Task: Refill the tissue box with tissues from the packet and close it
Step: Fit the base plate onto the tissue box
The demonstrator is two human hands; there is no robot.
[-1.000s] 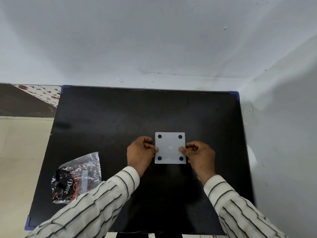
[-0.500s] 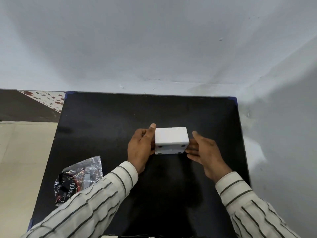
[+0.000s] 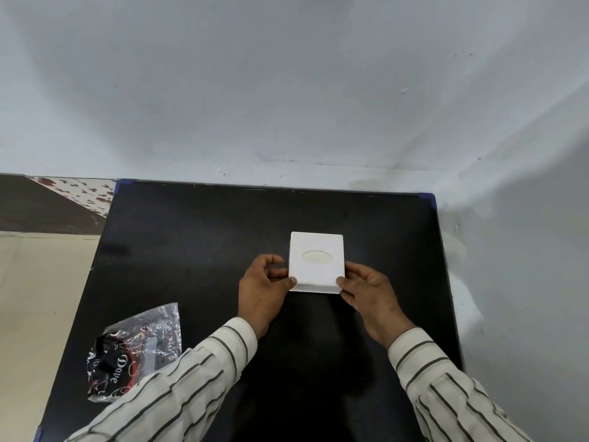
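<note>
Tissue box (image 3: 317, 261) gripped by both hands' fingers (image 3: 288, 282); crumpled packet (image 3: 134, 352) reads "Dove".

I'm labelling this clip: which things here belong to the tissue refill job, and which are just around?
Part of the job:
white tissue box, oval slot up, gripped by left hand and right hand
crumpled plastic packet

Just around:
black table
grey wall
</note>
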